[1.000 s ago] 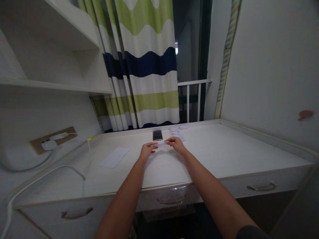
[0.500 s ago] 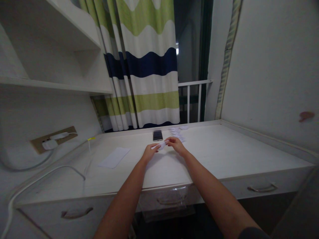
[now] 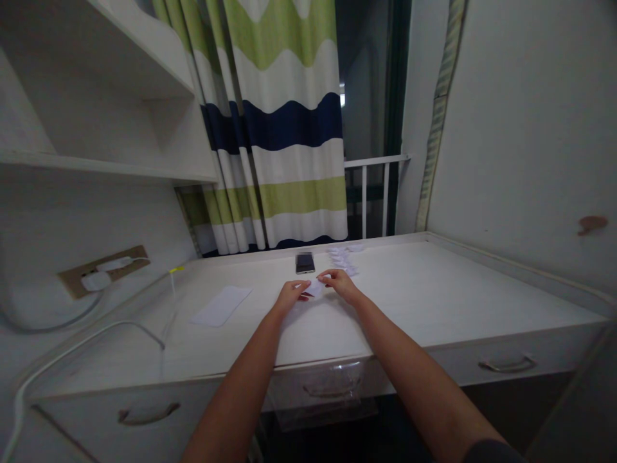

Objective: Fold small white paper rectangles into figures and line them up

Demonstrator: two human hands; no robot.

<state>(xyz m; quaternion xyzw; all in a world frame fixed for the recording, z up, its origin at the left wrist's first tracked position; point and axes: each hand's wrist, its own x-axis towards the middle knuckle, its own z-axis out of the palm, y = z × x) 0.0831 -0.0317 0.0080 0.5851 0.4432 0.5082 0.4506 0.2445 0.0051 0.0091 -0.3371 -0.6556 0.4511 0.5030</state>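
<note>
Pinching left hand [image 3: 290,296]: thumb and fingers press together on the left end of the paper, which steadies it; a light squeeze should hold without creasing it.
Right hand [image 3: 341,284]: thumb and index fingertip meet at the paper's right upper edge; how firmly, I cannot tell. Working from that edge with small, even moves seems best.
Small white paper piece [image 3: 315,287]: between both hands, over the middle of the desk [image 3: 400,289], nearer the person than the smartphone [image 3: 304,262]. Its creases are too small to read.
Row of white paper pieces [image 3: 342,258]: just beyond the right hand, so wrist and knuckles are best held off it.
Flat white sheet [image 3: 222,305]: apart, beyond the left hand's outer side, safely out of its way.
</note>
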